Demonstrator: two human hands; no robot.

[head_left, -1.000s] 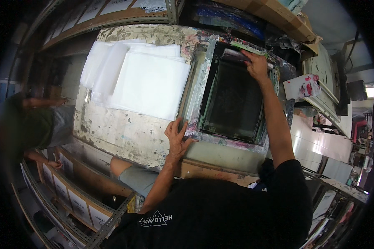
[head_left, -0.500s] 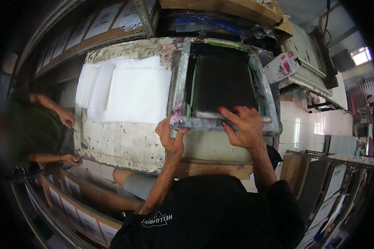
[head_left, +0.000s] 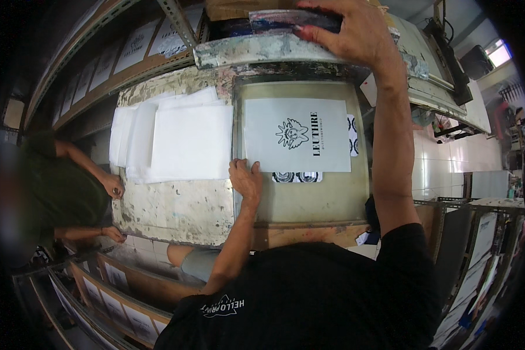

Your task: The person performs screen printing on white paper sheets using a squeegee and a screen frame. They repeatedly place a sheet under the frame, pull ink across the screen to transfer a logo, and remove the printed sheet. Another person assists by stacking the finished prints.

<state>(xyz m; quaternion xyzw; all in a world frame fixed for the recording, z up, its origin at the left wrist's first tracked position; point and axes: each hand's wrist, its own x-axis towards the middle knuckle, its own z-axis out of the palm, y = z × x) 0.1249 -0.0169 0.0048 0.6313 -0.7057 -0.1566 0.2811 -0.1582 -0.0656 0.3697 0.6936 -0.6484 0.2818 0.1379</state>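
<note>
The head camera looks steeply down from the wearer's head, facing out over the paint-stained worktable [head_left: 175, 207], near enough that the black T-shirt [head_left: 309, 291] fills the lower middle; its fisheye lens bends the slotted-metal shelving [head_left: 177, 23] at upper left toward a dark round rim.

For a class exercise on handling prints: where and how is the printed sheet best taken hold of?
Probably pinch the blank near-left corner of the printed sheet, coming from the near side. The sheet lies flat, its black print is clear of that corner, the left hand is right there, and the raised frame is beyond the far edge.
</note>
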